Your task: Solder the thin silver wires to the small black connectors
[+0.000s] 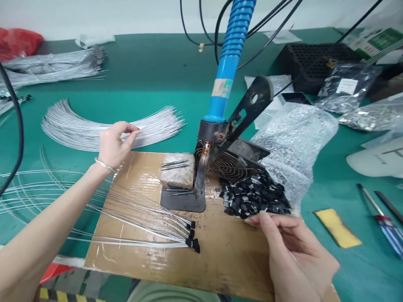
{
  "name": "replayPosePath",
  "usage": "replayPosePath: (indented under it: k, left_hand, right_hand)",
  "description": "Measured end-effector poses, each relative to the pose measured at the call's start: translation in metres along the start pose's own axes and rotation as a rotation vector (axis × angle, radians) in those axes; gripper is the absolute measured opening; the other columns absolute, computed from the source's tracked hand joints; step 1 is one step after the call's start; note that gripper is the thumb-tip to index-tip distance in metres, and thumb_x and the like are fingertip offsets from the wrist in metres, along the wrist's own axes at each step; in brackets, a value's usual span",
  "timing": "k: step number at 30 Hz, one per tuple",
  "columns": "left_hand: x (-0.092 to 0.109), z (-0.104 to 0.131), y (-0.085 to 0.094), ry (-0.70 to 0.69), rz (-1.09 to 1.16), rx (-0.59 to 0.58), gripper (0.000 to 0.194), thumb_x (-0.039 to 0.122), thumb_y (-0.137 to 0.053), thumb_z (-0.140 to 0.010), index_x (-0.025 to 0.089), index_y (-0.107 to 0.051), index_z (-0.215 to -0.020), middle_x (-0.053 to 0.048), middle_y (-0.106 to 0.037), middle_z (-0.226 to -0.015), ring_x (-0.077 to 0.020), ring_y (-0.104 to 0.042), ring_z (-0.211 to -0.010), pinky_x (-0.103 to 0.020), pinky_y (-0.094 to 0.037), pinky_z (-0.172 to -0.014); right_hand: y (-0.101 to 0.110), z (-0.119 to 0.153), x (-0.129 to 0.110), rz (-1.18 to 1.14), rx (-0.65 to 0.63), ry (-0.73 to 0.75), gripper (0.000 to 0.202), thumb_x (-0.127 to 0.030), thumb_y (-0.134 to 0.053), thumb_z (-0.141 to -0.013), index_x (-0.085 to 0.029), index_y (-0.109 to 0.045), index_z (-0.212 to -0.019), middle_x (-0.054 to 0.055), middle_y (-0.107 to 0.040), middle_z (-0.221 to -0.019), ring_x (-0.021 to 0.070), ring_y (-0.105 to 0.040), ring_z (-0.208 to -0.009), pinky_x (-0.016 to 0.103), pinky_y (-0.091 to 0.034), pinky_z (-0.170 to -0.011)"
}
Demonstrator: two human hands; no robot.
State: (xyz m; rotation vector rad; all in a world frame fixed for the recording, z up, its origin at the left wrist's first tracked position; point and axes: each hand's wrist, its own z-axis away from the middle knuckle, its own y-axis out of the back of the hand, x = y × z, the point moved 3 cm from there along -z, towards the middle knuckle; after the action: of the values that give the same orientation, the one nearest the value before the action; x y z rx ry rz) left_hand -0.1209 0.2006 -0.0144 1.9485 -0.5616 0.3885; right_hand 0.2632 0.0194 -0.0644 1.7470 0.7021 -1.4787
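Observation:
My left hand (115, 142) reaches over a fanned bundle of white wires (78, 128). Its thumb and forefinger come together on wires near the bundle's right part; how many they pinch I cannot tell. At the lower right, my right hand (292, 251) is closed in a pinch, and a thin wire shows at its fingers and along the palm. Just beyond those fingertips lies a heap of small black connectors (252, 197). Between the hands, white wires with black connectors (192, 239) on their ends lie on the brown board (226, 256).
A blue-handled soldering iron (234, 46) hangs tip-down in a black holder (248, 113) above the board. Behind the board's tip-covered block (178, 178) sits a coiled stand. Bubble wrap (292, 142), a yellow sponge (338, 227) and a screwdriver (388, 235) lie to the right.

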Motion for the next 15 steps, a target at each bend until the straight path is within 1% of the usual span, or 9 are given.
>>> replayPosePath:
  k: [2,4,6,8,10,12,13,14,15]
  left_hand:
    - [0.005,0.003,0.009,0.031,0.063,0.05,0.019,0.044,-0.068,-0.095,0.026,-0.074,-0.093,-0.004,-0.081,-0.095,-0.0232,-0.076,-0.089,-0.04,-0.056,-0.091]
    - [0.014,0.007,0.018,0.048,0.118,0.059,0.022,0.046,-0.066,-0.098,0.025,-0.073,-0.098,-0.001,-0.08,-0.088,-0.0177,-0.074,-0.076,-0.034,-0.059,-0.079]
    - [0.025,0.012,0.029,0.048,0.144,0.024,0.025,0.046,-0.065,-0.1,0.022,-0.072,-0.1,0.002,-0.078,-0.083,-0.0125,-0.067,-0.066,-0.029,-0.056,-0.07]
    - [0.037,0.019,0.045,0.032,0.129,-0.043,0.022,0.042,-0.069,-0.099,0.02,-0.075,-0.097,0.003,-0.077,-0.082,-0.0099,-0.063,-0.068,-0.025,-0.052,-0.071]
    - [0.046,0.027,0.066,0.011,0.104,-0.126,0.02,0.038,-0.075,-0.094,0.019,-0.076,-0.087,0.003,-0.075,-0.079,-0.0092,-0.059,-0.069,-0.022,-0.047,-0.067]
    - [0.049,0.037,0.083,0.002,0.105,-0.334,0.02,0.038,-0.079,-0.089,0.019,-0.079,-0.08,0.001,-0.076,-0.075,-0.0105,-0.061,-0.066,-0.021,-0.047,-0.062]
    - [0.049,0.044,0.087,0.005,0.117,-0.51,0.021,0.037,-0.08,-0.088,0.02,-0.079,-0.077,0.001,-0.075,-0.071,-0.011,-0.061,-0.062,-0.02,-0.046,-0.057]
    - [0.048,0.053,0.087,0.014,0.178,-0.761,0.02,0.036,-0.078,-0.09,0.021,-0.08,-0.077,0.002,-0.073,-0.067,-0.0109,-0.06,-0.058,-0.019,-0.046,-0.054]
    - [0.048,0.062,0.086,0.043,0.23,-0.935,0.02,0.033,-0.076,-0.091,0.021,-0.079,-0.076,0.003,-0.07,-0.063,-0.0109,-0.059,-0.056,-0.018,-0.045,-0.052]
  right_hand:
    - [0.0,0.001,-0.001,-0.005,0.001,-0.003,0.036,-0.05,-0.095,-0.08,-0.02,-0.076,-0.074,0.003,-0.08,-0.072,0.0195,-0.074,-0.065,0.03,-0.057,-0.067]
    - [0.0,0.001,-0.001,-0.009,0.007,0.0,0.036,-0.05,-0.094,-0.08,-0.02,-0.076,-0.074,0.003,-0.079,-0.071,0.019,-0.074,-0.065,0.029,-0.057,-0.067]
    - [0.0,0.0,-0.001,-0.007,0.005,0.002,0.035,-0.049,-0.094,-0.08,-0.02,-0.076,-0.074,0.003,-0.079,-0.071,0.0191,-0.074,-0.065,0.029,-0.058,-0.066]
    - [-0.001,0.0,-0.001,-0.002,-0.003,0.016,0.035,-0.048,-0.094,-0.081,-0.019,-0.075,-0.074,0.003,-0.079,-0.072,0.0191,-0.074,-0.065,0.029,-0.058,-0.067]
    - [-0.001,-0.001,-0.002,0.002,-0.004,0.021,0.036,-0.048,-0.093,-0.082,-0.019,-0.074,-0.077,0.003,-0.078,-0.072,0.0182,-0.074,-0.064,0.029,-0.058,-0.066]
    - [-0.001,0.0,-0.003,-0.033,0.002,0.003,0.034,-0.049,-0.088,-0.088,-0.019,-0.072,-0.086,0.0,-0.075,-0.07,0.0161,-0.071,-0.06,0.028,-0.058,-0.063]
    - [0.0,0.001,-0.004,-0.064,-0.002,-0.007,0.032,-0.049,-0.085,-0.092,-0.02,-0.071,-0.089,-0.002,-0.072,-0.068,0.0149,-0.068,-0.058,0.027,-0.057,-0.061]
    - [0.0,0.003,-0.005,-0.091,-0.016,-0.011,0.03,-0.048,-0.08,-0.097,-0.02,-0.071,-0.09,-0.003,-0.069,-0.066,0.0138,-0.066,-0.056,0.026,-0.056,-0.059]
    - [-0.001,0.005,-0.007,-0.11,-0.043,-0.002,0.029,-0.046,-0.075,-0.101,-0.02,-0.072,-0.089,-0.004,-0.066,-0.065,0.0129,-0.063,-0.055,0.025,-0.054,-0.057]
